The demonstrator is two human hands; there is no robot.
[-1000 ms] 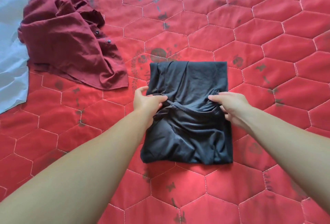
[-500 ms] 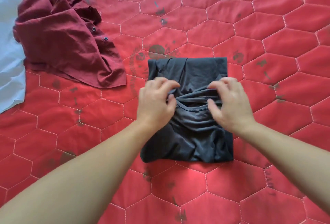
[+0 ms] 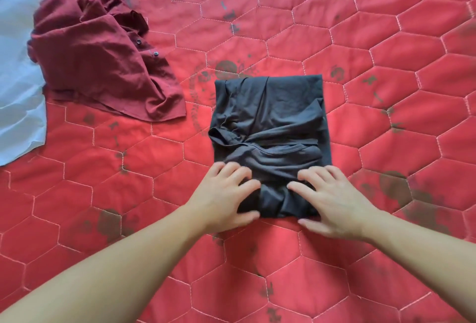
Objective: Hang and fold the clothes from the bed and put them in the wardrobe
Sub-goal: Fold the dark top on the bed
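Note:
A dark grey garment [image 3: 270, 127], folded into a rough rectangle with creases across its middle, lies on the red quilted bed cover [image 3: 386, 52]. My left hand [image 3: 226, 199] rests on its near left corner, fingers spread and slightly bent. My right hand [image 3: 332, 199] lies flat on its near right corner with its thumb at the near edge. Both hands cover the garment's near edge. A crumpled maroon button shirt [image 3: 103, 65] lies apart at the upper left.
A pale blue cloth [image 3: 18, 78] lies along the left edge, partly under the maroon shirt. The red cover with hexagon stitching and dark printed marks spreads all round the garments.
Both hands have let go of the garment's middle fold and slid toward me to its near corners. The fold now lies flat across the garment's middle.

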